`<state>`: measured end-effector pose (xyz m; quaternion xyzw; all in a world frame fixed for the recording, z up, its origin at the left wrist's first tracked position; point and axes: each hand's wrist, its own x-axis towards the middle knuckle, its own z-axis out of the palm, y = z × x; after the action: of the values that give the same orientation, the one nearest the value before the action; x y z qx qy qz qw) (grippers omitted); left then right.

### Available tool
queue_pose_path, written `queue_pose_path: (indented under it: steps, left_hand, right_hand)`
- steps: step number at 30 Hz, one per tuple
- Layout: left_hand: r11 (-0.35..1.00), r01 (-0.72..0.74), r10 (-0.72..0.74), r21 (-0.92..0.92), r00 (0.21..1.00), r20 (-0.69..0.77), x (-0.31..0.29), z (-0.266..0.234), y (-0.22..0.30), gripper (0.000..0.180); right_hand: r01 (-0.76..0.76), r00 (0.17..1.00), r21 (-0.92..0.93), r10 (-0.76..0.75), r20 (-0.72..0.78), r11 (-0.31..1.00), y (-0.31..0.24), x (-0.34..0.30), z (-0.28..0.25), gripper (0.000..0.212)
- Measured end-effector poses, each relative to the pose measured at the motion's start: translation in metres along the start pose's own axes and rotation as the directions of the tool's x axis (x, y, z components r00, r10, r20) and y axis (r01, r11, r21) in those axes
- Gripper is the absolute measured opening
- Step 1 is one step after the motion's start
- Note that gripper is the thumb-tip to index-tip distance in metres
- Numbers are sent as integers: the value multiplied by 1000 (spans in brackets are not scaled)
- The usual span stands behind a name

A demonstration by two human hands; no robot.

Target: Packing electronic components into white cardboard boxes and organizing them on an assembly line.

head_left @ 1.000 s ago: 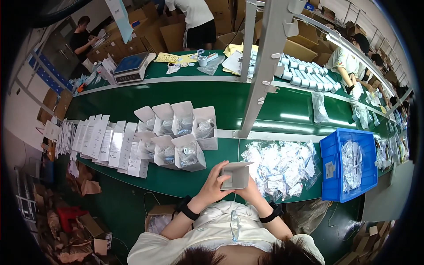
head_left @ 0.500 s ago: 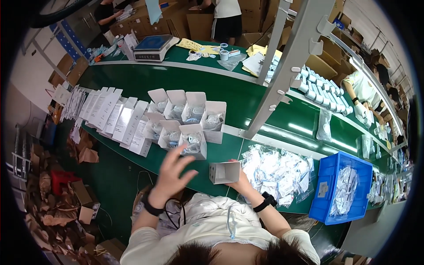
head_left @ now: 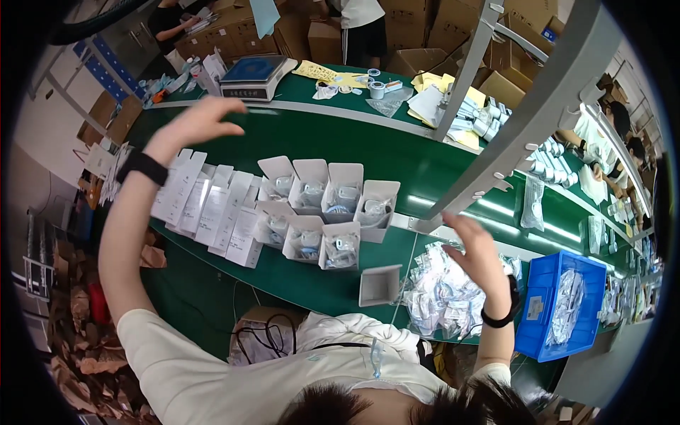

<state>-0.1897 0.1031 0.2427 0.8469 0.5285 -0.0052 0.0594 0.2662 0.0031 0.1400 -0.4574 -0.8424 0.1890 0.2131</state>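
Note:
My left hand (head_left: 205, 122) is raised over the far left part of the green bench, fingers stretched out and holding nothing. Just below it lean flat white cartons (head_left: 212, 212) in a row. My right hand (head_left: 473, 248) hovers above a pile of clear plastic packets (head_left: 443, 297), fingers apart, with nothing in them. Between my arms an open white box (head_left: 381, 286) rests by itself, no contents showing. Behind it stand several open white boxes (head_left: 340, 248) in two rows, lids up, each with a bagged item inside.
A blue bin (head_left: 528, 333) of packets stands at the right. Grey metal posts (head_left: 524, 127) rise from the bench. A scale (head_left: 253, 76) and rolls of tape (head_left: 377, 90) lie on the far strip. Brown paper (head_left: 99, 354) fills the floor at left. Other people work beyond.
My right hand has let go of the small white box and moved right over the packets. My left hand has swung up and left, away from the filled boxes. The view has shifted slightly.

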Motion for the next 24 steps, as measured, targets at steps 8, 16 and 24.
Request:
queue_pose_path:
  steps: [8, 16, 24]
  left_hand:
    - [813, -236, 347, -532, 931, 117, 71, 148, -19, 39]
    - [852, -337, 400, -400, 913, 82, 69, 163, -9, 12]
    - [818, -403, 415, -411, 908, -65, 82, 129, -36, 12]
  right_hand:
    - [30, 994, 39, -26, -103, 999, -52, 108, 23, 47]
    - [-231, 965, 153, 246, -87, 961, -37, 98, 52, 41]
    - [-327, 927, 169, 350, -133, 930, -35, 84, 55, 39]
